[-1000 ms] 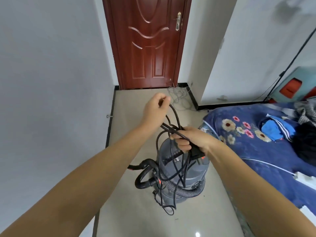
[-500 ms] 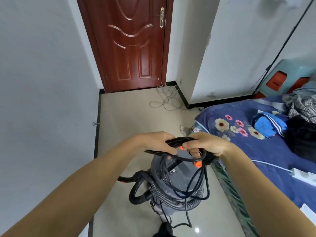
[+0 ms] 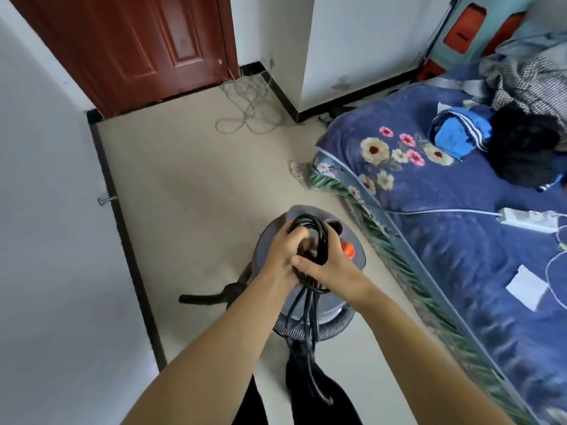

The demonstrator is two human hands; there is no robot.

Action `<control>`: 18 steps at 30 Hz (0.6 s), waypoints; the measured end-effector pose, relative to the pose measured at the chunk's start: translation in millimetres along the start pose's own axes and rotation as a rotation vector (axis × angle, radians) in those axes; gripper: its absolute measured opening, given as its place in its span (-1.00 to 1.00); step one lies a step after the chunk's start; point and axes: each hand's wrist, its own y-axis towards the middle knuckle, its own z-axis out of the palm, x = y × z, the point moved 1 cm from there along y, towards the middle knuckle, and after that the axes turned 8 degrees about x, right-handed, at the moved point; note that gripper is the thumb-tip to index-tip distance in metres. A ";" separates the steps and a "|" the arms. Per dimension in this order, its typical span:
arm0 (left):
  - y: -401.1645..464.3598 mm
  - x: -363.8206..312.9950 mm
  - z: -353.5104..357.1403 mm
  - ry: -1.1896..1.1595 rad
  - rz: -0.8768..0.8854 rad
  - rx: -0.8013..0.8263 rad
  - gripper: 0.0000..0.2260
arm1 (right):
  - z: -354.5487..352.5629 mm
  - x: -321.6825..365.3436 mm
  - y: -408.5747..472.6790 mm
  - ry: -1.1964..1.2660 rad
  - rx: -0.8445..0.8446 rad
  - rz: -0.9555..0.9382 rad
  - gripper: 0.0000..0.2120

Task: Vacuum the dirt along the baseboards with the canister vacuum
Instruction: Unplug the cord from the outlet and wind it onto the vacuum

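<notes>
So the black power cord (image 3: 310,240) is gripped in a bundle by both hands, left hand (image 3: 283,256) and right hand (image 3: 329,271), right above the grey canister vacuum (image 3: 352,250), which is parked on the floor (image 3: 190,185) beside the bed (image 3: 445,240).

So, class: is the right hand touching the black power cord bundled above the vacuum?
Touching. The head view shows the right hand with its fingers curled round the coiled black power cord, no gap between them, above the canister vacuum.
</notes>
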 end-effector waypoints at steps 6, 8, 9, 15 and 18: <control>25.8 65.5 -9.8 -0.320 -0.275 0.114 -0.88 | 13.8 -42.7 10.7 0.100 0.028 0.271 -0.14; 28.4 90.2 -12.3 -0.325 -0.387 0.182 -0.80 | 19.1 -65.3 11.2 0.078 -0.044 0.404 -0.23; 30.4 98.7 -12.0 -0.326 -0.409 0.198 -0.90 | 21.2 -76.0 12.3 0.060 -0.089 0.468 -0.29; 64.8 129.0 -23.6 0.170 -0.508 0.198 -0.76 | 23.4 -124.9 44.2 -0.189 -0.151 0.642 -0.50; 77.2 133.2 -34.2 0.796 -0.527 0.493 -0.59 | 21.0 -142.2 61.4 -0.310 -0.183 0.666 -0.60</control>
